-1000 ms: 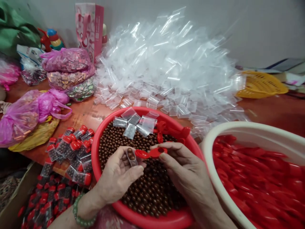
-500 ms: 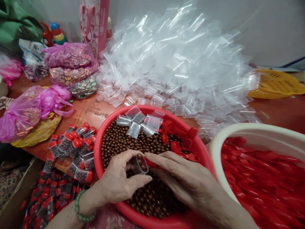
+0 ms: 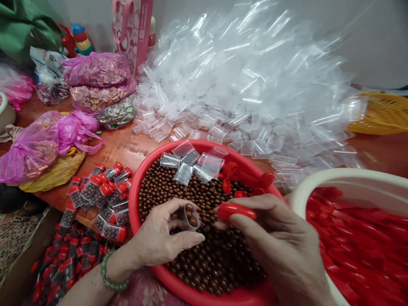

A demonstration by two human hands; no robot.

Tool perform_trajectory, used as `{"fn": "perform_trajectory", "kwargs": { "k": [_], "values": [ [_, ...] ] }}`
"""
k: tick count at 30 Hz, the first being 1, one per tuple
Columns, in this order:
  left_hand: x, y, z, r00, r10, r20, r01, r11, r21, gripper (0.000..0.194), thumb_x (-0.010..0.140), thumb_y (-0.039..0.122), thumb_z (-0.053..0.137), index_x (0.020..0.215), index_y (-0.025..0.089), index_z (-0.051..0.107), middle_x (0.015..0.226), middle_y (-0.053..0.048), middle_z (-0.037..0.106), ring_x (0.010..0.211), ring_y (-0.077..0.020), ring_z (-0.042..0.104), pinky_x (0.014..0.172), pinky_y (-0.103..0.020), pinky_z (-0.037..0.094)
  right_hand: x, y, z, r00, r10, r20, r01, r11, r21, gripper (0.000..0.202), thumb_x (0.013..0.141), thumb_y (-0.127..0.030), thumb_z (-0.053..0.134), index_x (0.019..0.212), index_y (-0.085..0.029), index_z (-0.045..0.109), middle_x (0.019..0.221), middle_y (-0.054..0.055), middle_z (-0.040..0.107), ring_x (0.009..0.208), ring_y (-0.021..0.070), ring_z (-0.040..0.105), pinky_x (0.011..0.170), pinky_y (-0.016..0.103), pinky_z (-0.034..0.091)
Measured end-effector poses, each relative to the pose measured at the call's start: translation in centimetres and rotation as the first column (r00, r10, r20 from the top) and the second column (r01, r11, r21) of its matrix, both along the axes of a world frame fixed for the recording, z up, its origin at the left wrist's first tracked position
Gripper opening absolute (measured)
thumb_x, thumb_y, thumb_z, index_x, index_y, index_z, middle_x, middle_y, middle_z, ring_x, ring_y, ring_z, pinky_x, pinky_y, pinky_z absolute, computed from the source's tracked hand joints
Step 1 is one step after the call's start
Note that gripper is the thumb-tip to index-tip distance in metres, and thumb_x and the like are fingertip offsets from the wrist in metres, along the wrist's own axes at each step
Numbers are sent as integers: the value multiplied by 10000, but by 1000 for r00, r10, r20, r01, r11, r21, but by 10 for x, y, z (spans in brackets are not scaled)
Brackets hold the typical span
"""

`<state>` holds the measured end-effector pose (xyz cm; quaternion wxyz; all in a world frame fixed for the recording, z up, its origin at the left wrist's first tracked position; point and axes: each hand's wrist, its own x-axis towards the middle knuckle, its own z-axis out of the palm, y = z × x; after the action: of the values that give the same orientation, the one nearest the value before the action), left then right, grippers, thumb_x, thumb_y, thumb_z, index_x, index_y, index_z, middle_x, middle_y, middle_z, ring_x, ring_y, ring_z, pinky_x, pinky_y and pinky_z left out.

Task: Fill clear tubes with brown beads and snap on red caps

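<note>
Red cap (image 3: 237,210), pinched in the right hand (image 3: 283,242), lies crosswise, just apart from the clear tube (image 3: 191,221) the left hand (image 3: 161,233) grips, towards the right rim of the tub (image 3: 134,199).

Legible txt: none. Marks noted, all illeg.:

1. Pink-&-wht. carrier bag (image 3: 137,40), rear L of surface (image 3: 119,142): side panel w/ pale vert. lettering, v. sm., plus pale sq. block below it; neither can be read.

2. Wht./clear plastic bag (image 3: 47,61), back L, beside stacked pink bags (image 3: 98,72): dk. print nr. top edge, some blue print lower; too sm. & blurred to make out wording, brand or no.
</note>
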<state>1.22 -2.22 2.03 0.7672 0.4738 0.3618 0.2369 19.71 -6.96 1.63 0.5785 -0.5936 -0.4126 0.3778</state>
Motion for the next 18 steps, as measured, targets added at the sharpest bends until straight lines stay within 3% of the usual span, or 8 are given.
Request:
{"fn": "perform_trajectory", "kwargs": {
  "k": [2,5,9,12,13,15,18],
  "values": [
    [0,0,-1,1000,9,-30,-7,999,53,396,731,221,743,1110,175,639,1057,-68,629,967,-191,643,890,-319,541,2,-1,-2,990,-99,-103,99,995,-9,150,742,-324,807,852,-279,715,763,-24,757,602,141,717,590,241,609],
    [0,1,-2,997,19,-79,-5,985,173,427,739,207,748,1160,199,671,1096,-65,646,988,-197,639,922,-326,523,0,-3,0,990,-102,-99,98,994,-44,164,716,-314,830,841,-269,733,805,-8,764,697,147,731,657,239,621],
    [0,3,-3,996,32,-85,-3,945,326,412,749,197,779,1152,206,694,1108,-56,678,1016,-196,637,952,-310,495,-9,-5,15,958,-239,-159,236,971,-32,102,797,-285,764,892,-286,726,915,-14,767,747,125,744,768,227,617],
    [0,5,-3,983,178,-33,-142,870,472,350,728,187,810,1061,188,702,1044,-51,694,981,-186,639,923,-288,494,-15,-2,19,965,-206,-165,199,978,-56,99,797,-281,770,887,-275,729,934,-4,769,765,130,752,785,232,618],
    [0,6,-3,974,226,-18,-184,835,518,322,726,188,813,1026,180,698,1014,-49,695,956,-182,637,905,-284,494,-16,0,18,967,-173,-184,166,985,-55,102,791,-292,778,878,-276,728,915,-4,772,752,137,754,759,242,625],
    [0,7,-2,974,224,-42,-162,808,566,272,726,199,813,965,167,688,940,-40,695,879,-167,632,852,-274,494,-15,4,14,961,-122,-246,118,993,-30,118,775,-320,790,862,-285,718,873,-7,779,689,146,748,639,239,629],
    [2,8,1,982,120,-148,-35,879,476,250,735,252,806,924,162,668,800,-3,672,718,-131,597,713,-244,481,-14,9,9,954,-68,-291,63,998,-27,142,775,-341,784,871,-273,705,867,13,789,481,108,652,378,180,508]
  ]
}}
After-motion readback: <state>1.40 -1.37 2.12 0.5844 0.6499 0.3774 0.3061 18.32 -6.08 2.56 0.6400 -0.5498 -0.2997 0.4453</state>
